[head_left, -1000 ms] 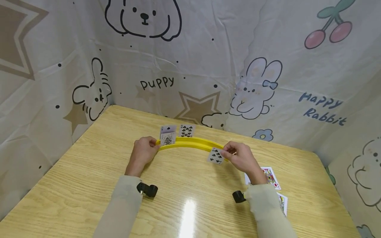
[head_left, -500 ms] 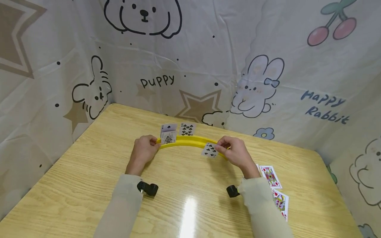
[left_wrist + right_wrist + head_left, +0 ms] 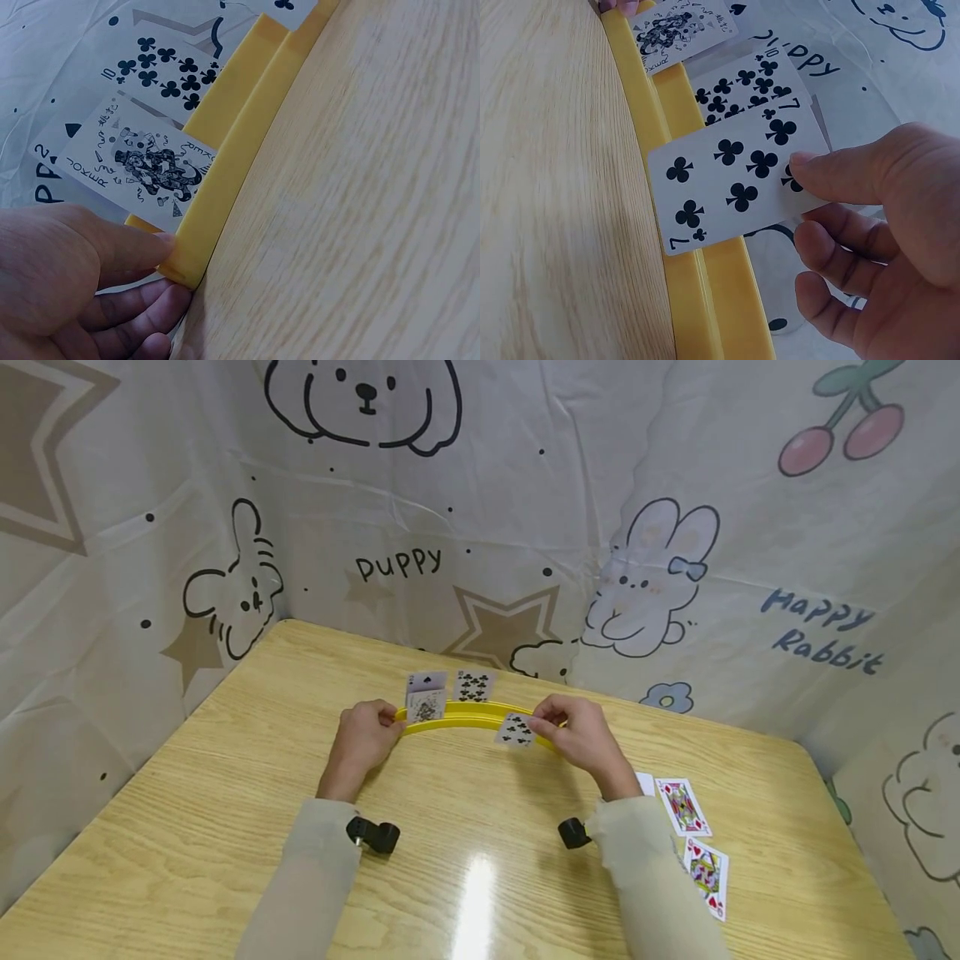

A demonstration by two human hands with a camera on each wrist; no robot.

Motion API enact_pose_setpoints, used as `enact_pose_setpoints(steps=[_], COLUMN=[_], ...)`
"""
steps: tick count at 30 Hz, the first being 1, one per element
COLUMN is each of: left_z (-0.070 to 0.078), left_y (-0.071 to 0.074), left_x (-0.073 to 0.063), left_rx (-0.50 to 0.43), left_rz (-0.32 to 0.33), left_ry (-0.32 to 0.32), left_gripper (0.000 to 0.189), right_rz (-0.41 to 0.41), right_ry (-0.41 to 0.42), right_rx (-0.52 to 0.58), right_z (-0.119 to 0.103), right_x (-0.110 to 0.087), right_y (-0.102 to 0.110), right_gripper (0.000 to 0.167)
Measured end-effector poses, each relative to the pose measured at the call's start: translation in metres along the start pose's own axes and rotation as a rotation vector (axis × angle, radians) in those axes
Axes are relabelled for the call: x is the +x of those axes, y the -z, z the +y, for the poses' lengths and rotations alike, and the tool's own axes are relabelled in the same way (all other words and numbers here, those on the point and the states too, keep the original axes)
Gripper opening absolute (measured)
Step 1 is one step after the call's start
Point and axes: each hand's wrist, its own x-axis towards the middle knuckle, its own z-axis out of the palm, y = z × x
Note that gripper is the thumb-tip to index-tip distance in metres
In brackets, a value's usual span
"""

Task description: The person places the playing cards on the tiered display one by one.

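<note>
The right hand (image 3: 900, 202) pinched the seven (image 3: 727, 161) by its top edge, the thumb flat on the printed face near a corner and the index finger curled behind; the other fingers were bent and free of it. The card sat tilted in front of the rack (image 3: 225, 150), its lower end across the front wall in the right wrist view; whether it touched the plastic I could not tell.

The seven looked thin, very light and springy, probably slick-faced. It would likely bow or crease under a hard squeeze, and a one-corner hold might let it swivel; the middle of the top edge seemed the best place, leaving the bottom edge bare.

The left hand (image 3: 52, 270) was clamped on the rack's left end, thumb against the front wall, fingers below. The rack looked stiff and light, apt to skid on the smooth table (image 3: 465, 810), so that end grip suited it.

Beside the left hand the joker (image 3: 150, 161) stood in the rack, the two (image 3: 426, 680) behind it; the ten (image 3: 169, 71) stood farther along. Out by the right sleeve (image 3: 641, 860) lay the queen (image 3: 707, 877) and another face card (image 3: 682, 807).
</note>
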Motion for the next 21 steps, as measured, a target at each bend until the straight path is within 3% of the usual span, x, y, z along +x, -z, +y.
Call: enact_pose_setpoints(steps=[21], left_z=[0.001], left_y=[0.0], left_x=[-0.001], left_rx=[-0.01], left_rz=[-0.012], left_ry=[0.03], left_gripper=[0.026], right_rz=[0.031], right_ry=[0.0], right_rx=[0.001], right_z=[-0.008], right_x=[0.019], right_y=[-0.016], right_gripper=[0.009])
